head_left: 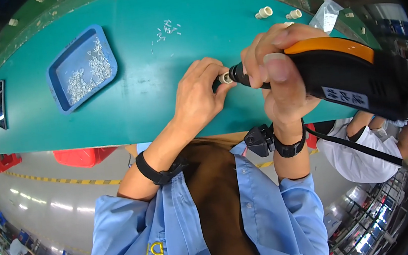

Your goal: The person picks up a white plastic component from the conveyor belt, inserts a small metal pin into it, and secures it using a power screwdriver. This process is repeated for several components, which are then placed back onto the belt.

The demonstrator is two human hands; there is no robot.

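right hand (278, 76): fingers wrapped tight round the black-and-orange power tool (344, 73), thumb laid along the top, likely to steady the nose
left hand (200, 95): fingertips pinched shut on a small cream plastic fitting (226, 78), holding it against the tool tip so it can't spin or slip, by my reading
fitting position: between the two hands, touching the tool's black nose, held just above the bench
tool cord: black cable (352, 147) runs from the tool's rear down past the right wrist
wrists: black strap on the left wrist (159, 172); black band with a small black device on the right wrist (279, 144)
bench (161, 102): teal top, curved by the lens, hands work near its front edge
blue tray (81, 68): well to the left of the hands, holds small pale bits in loose heaps, within easy reach
loose bits (168, 30): scattered white pieces on the bench beyond the hands
spare fittings (264, 13): two cream ones lying near the far edge
clear bag (326, 15): far right, by the bench edge
room: shiny grey floor with yellow-black tape line (64, 181), red bin (84, 156) under the bench, another person in white (363, 152) at right
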